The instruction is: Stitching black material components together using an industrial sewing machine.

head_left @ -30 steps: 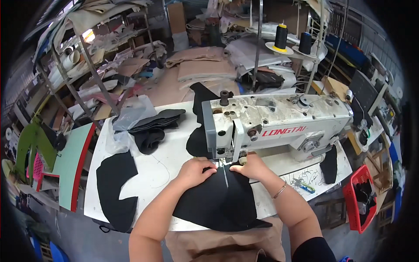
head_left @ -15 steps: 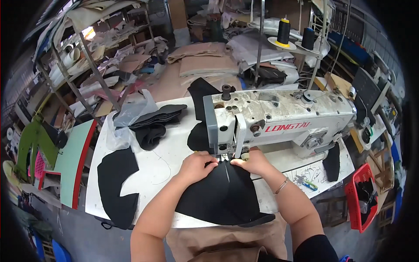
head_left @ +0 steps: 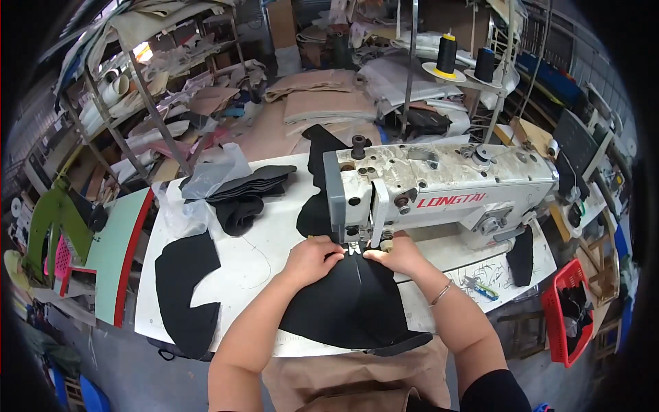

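Observation:
A large black fabric piece [head_left: 343,309] lies under the presser foot [head_left: 353,248] of a white sewing machine [head_left: 439,185]. A short pale line runs down it just below the foot. My left hand [head_left: 312,262] has its fingers pinched together on the fabric, left of the foot. On the other side, my right hand [head_left: 399,257] presses its thumb to the cloth; its other fingers are partly hidden. More black fabric [head_left: 322,154] extends behind the machine head.
A cut black piece [head_left: 185,288] lies at the left of the white table [head_left: 247,268], below a stack of black pieces [head_left: 247,184] with plastic wrap. Thread snips [head_left: 482,288] rest at the right. A red basket [head_left: 559,319] stands beyond; thread cones [head_left: 446,55] stand behind.
The black fabric behind the machine head has shifted slightly to the right. Both hands keep nearly the same place and hold beside the presser foot.

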